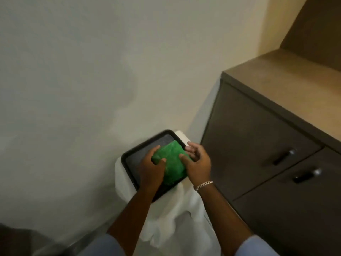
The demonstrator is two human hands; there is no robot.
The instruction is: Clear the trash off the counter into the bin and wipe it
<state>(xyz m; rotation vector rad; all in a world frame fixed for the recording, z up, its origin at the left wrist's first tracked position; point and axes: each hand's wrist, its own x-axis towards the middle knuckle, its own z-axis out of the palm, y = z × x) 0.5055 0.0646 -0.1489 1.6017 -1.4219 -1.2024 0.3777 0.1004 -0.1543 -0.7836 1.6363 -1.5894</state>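
Observation:
A crumpled green piece of trash [170, 161] lies on the dark lid of the bin [129, 159], which stands against the wall and has a white liner [177, 215] hanging down its front. My left hand [150, 170] presses on the green piece from the left, thumb on top. My right hand [198, 163], with a bracelet at the wrist, holds its right edge, fingers spread over it. The lid's opening is mostly hidden under my hands.
A dark brown cabinet with two drawer handles [284, 156] stands right of the bin, topped by a brown counter [287, 80]. A pale wall [92, 71] fills the left and back. The picture is slightly blurred.

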